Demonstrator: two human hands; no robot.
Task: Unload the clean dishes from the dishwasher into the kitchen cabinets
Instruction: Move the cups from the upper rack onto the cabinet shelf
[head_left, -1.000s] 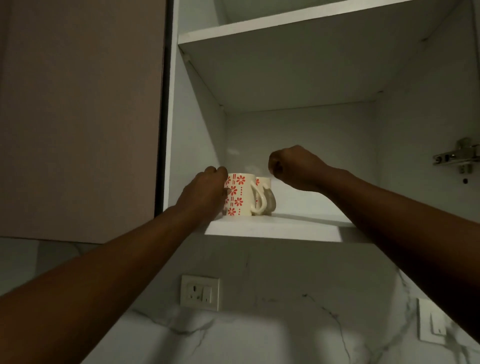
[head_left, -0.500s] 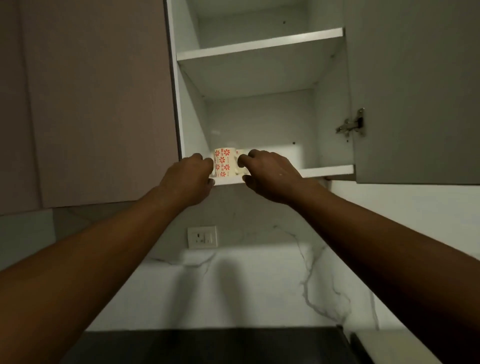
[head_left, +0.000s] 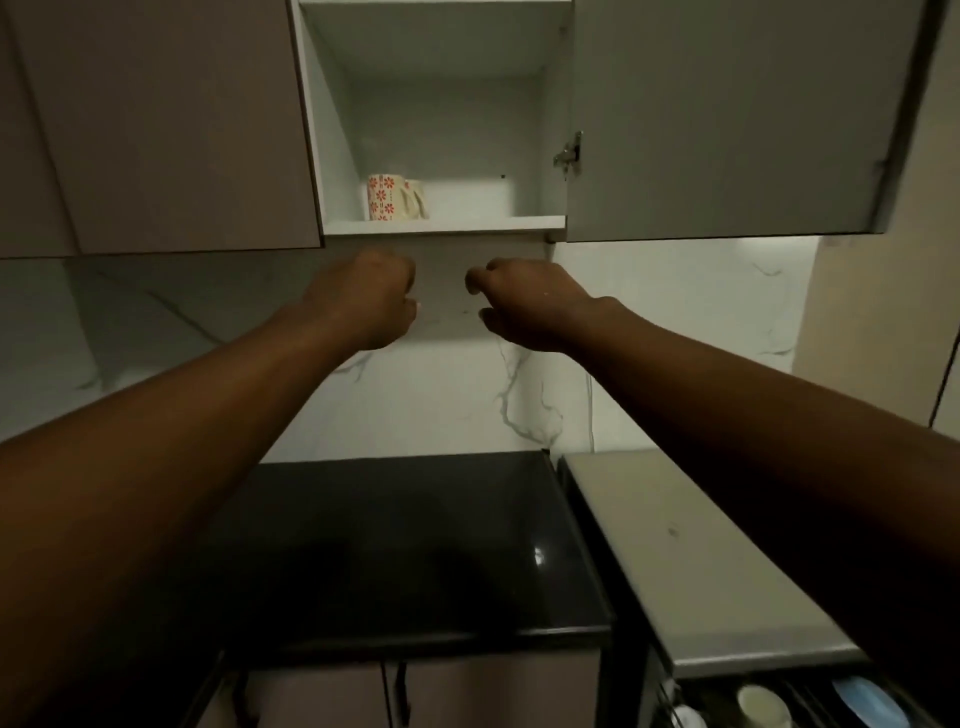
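Note:
Two cream mugs stand side by side on the lowest shelf (head_left: 467, 224) of the open wall cabinet: a red-flowered mug (head_left: 383, 197) in front and a second mug (head_left: 417, 199) behind it, mostly hidden. My left hand (head_left: 369, 296) hangs below the shelf with loosely curled fingers and holds nothing. My right hand (head_left: 524, 301) is beside it at the same height, fingers also loosely curled and empty. At the bottom right the dishwasher rack (head_left: 810, 704) shows a pale cup (head_left: 761, 706) and a blue dish (head_left: 870, 701).
The open cabinet door (head_left: 727, 119) stands to the right of the shelf. A closed cabinet door (head_left: 166, 124) is on the left. Below lie a black countertop (head_left: 415, 545) and a grey appliance top (head_left: 691, 556). The marble backsplash (head_left: 649, 338) runs behind.
Both hands have let go of the mugs and dropped below the shelf. The camera view has tilted down and back, bringing the countertop and dishwasher rack into sight.

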